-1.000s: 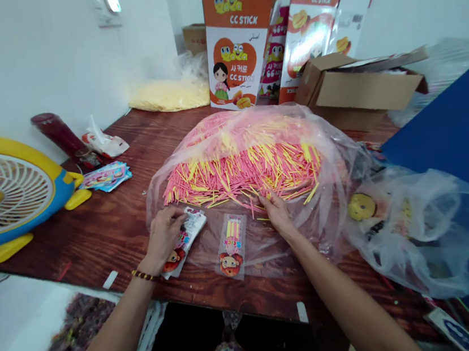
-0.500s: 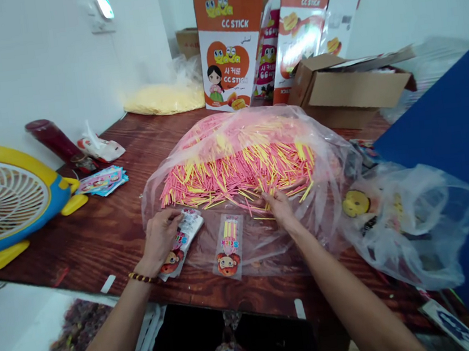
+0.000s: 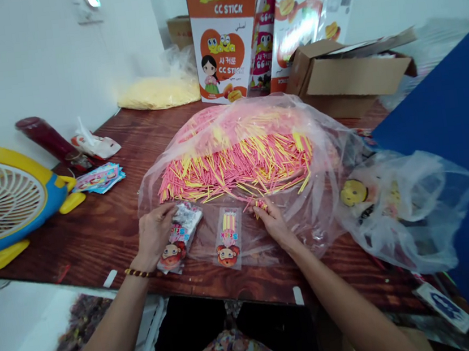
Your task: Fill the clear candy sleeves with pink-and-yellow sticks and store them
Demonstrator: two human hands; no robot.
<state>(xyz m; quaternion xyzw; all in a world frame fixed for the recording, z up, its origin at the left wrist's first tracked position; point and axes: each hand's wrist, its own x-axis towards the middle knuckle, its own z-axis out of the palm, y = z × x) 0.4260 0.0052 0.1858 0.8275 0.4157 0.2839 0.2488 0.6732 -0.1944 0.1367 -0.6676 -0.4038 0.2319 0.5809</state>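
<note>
A large clear bag [image 3: 328,209] lies open, full of pink and yellow sticks [image 3: 233,167]. My right hand [image 3: 272,222] is closed on a small bunch of sticks at the front of the pile. My left hand [image 3: 156,233] pinches the top edge of a stack of printed packets [image 3: 176,242] with a cartoon face. Between the hands, one packet [image 3: 227,239] with pink and yellow sticks showing in it lies flat on the clear plastic.
A yellow and blue fan [image 3: 10,194] stands left, near a dark red bottle [image 3: 44,139] and tissues [image 3: 96,144]. Cartons [image 3: 220,40] and an open brown box [image 3: 350,76] stand behind. A crumpled plastic bag [image 3: 414,210] lies right.
My right hand has drawn back from the pile toward the single packet, and a bunch of sticks now shows in its fingers. My left hand stays at the packet stack. The view has shifted slightly.
</note>
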